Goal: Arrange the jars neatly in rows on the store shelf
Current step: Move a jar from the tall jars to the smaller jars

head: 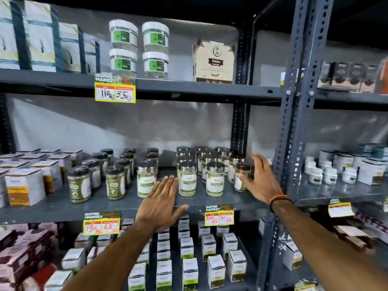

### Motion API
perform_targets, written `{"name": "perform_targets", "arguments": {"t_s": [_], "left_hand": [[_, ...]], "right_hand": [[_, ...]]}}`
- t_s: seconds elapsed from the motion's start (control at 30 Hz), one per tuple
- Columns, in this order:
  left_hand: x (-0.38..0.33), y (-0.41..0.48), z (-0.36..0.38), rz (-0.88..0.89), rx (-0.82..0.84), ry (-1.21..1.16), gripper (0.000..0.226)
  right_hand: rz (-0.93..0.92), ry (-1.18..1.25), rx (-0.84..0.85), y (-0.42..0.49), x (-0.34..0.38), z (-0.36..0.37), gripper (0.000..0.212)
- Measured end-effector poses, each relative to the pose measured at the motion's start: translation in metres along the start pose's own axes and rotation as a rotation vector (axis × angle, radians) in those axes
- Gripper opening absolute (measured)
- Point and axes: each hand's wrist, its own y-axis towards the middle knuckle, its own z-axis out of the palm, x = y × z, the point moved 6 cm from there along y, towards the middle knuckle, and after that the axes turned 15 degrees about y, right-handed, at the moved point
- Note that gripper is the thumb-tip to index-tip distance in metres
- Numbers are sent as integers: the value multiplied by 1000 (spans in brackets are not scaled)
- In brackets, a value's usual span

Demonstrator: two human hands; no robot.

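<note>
On the grey middle shelf (117,203) stand rows of silver-lidded jars (214,180) with white and green labels, several deep. My right hand (259,180) wraps the rightmost front jar (239,181), thumb across its front and fingers behind it; that jar is blurred. My left hand (160,203) hovers flat with fingers spread at the shelf's front edge, just below the front jars (187,179) and touching none. One more silver-lidded jar (146,181) stands alone to the left. Further left are rows of dark-lidded jars (79,184) with green labels.
White and orange boxes (24,186) fill the shelf's left end. A perforated steel upright (294,131) stands right of my right hand. Above are white-lidded tubs (123,36) and a beige box (214,61). Small white boxes (190,269) fill the shelf below; price tags (219,215) hang on the edges.
</note>
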Motion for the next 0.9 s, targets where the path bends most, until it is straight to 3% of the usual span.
{"name": "perform_targets", "arguments": {"t_s": [0.23, 0.33, 0.9], "left_hand": [[-8, -2, 42, 14, 58, -48, 104], [-5, 0, 45, 1, 55, -7, 91], [-5, -1, 49, -29, 38, -1, 74]], "right_hand": [[196, 217, 10, -1, -34, 28, 93], [226, 295, 14, -1, -38, 37, 93], [164, 370, -141, -8, -43, 31, 90]]}}
